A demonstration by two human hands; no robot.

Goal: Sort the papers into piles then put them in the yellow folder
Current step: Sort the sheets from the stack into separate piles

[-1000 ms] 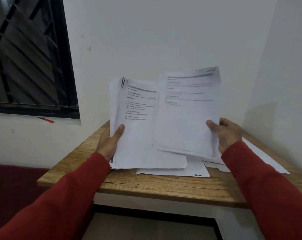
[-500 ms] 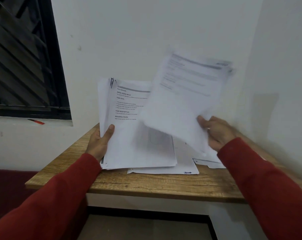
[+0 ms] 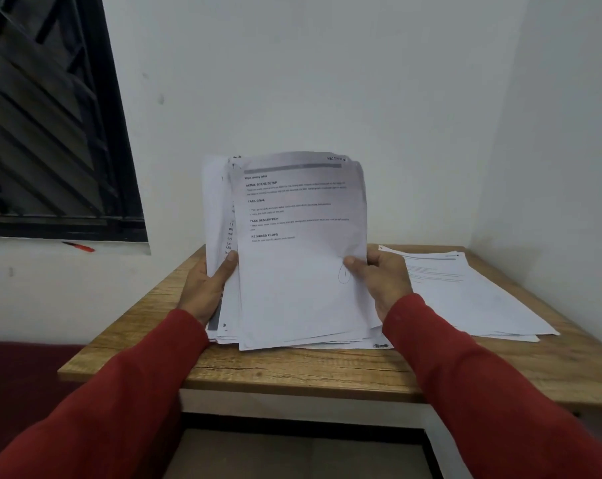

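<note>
Wooden table point(image 3: 292, 371); paper stack point(image 3: 303, 271) between both hands, seemingly upright.

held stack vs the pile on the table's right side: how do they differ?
The held stack stands nearly upright, its bottom edge at the table; the right-hand pile lies flat. Left hand and right hand grip the stack; nothing touches the pile. Both are printed white sheets.

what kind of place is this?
Probably a plain room in a home or small office, used as a paperwork corner: a small wooden table pushed into bare white walls, a barred window at left, and printed sheets piled on the table.
</note>
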